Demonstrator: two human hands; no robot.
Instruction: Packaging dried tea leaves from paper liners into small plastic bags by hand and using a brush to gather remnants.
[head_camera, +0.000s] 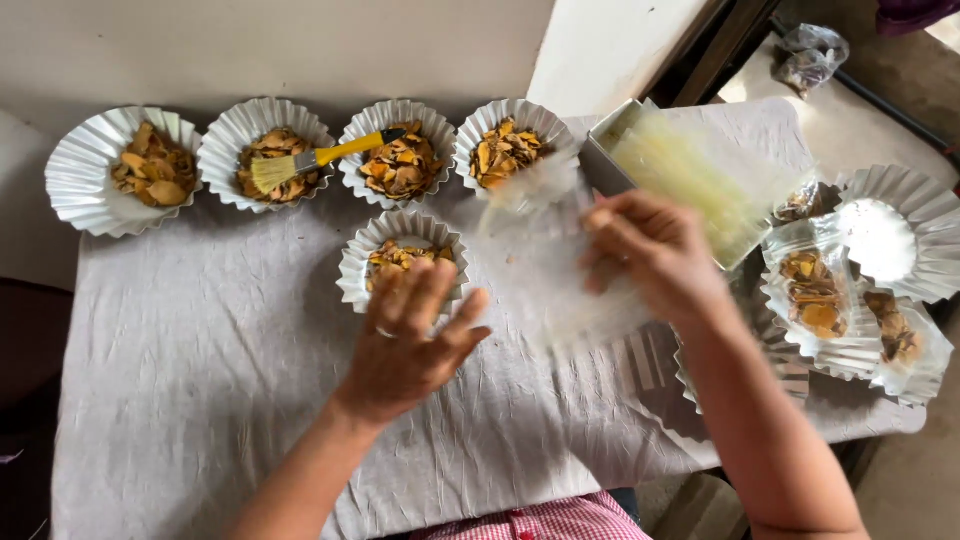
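Observation:
My left hand (408, 335) hovers with spread fingers over the near edge of a fluted silver foil tray (358, 262) filled with brown and orange fried snacks; a ring shows on one finger. My right hand (652, 252) grips a clear plastic bag (548, 262), blurred by motion, just right of that tray. Behind it stands a row of foil trays of the same snacks (85, 175) (505, 150). A yellow-handled brush (305, 162) rests across the second and third trays.
A grey cloth (220, 400) covers the table. A metal box (600, 160) holding a stack of clear bags stands at the back right. More foil trays (925, 215), some bagged with snacks, lie at the right edge.

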